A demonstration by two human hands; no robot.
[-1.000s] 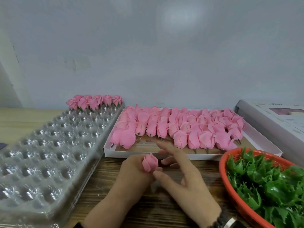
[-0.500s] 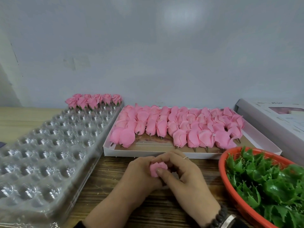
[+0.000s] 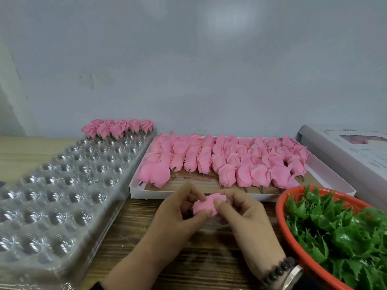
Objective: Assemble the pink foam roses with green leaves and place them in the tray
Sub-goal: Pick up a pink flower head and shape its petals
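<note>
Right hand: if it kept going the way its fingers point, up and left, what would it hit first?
The pink rose it already pinches, then the left hand gripping the same rose. Beyond those, probably the white box front wall; depth is unclear.

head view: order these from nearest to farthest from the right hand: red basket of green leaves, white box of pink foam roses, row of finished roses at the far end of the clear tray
From the right hand:
1. White box of pink foam roses, just ahead of the fingers.
2. Red basket of green leaves, to the right; close to the box's distance, so a near call.
3. Row of finished roses, far back left on the clear plastic tray.
</note>
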